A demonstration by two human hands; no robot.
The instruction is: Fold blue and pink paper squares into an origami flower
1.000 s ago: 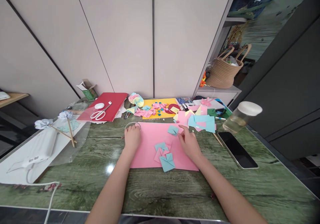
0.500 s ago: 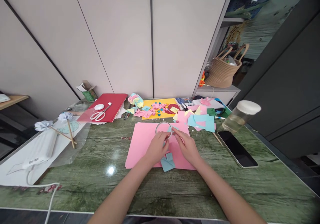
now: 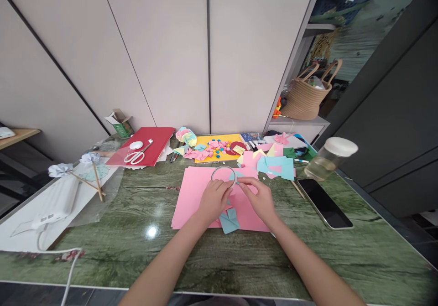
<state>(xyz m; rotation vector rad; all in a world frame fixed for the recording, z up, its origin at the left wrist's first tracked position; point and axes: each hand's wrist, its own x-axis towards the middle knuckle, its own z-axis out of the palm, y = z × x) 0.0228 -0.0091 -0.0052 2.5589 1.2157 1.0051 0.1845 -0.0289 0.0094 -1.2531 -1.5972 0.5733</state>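
Note:
A thin whitish ring that looks like a roll of tape [image 3: 212,173] stands tilted above the pink paper stack [image 3: 190,194]. My left hand [image 3: 215,200] is closed on the lower right part of its rim. At the ring's right edge, my right hand [image 3: 259,199] pinches with thumb and forefinger; whether a loose tape end is between them is too small to tell. Below the hands a folded blue paper piece [image 3: 230,221] lies over the front edge of the pink stack. More blue paper shows partly behind the ring and fingers.
Blue paper scraps [image 3: 276,165], a phone [image 3: 325,203] and a lidded jar [image 3: 323,160] are on the right. Small paper bits lie on a yellow sheet [image 3: 201,140] at the back. White scissors [image 3: 135,157] rest on a red folder [image 3: 153,137]. A white cable [image 3: 70,274] hangs off the front left.
My right hand's fingers have curled in from a stretched forefinger to a pinch at the ring's right edge. The ring has shifted slightly and turned in my left hand.

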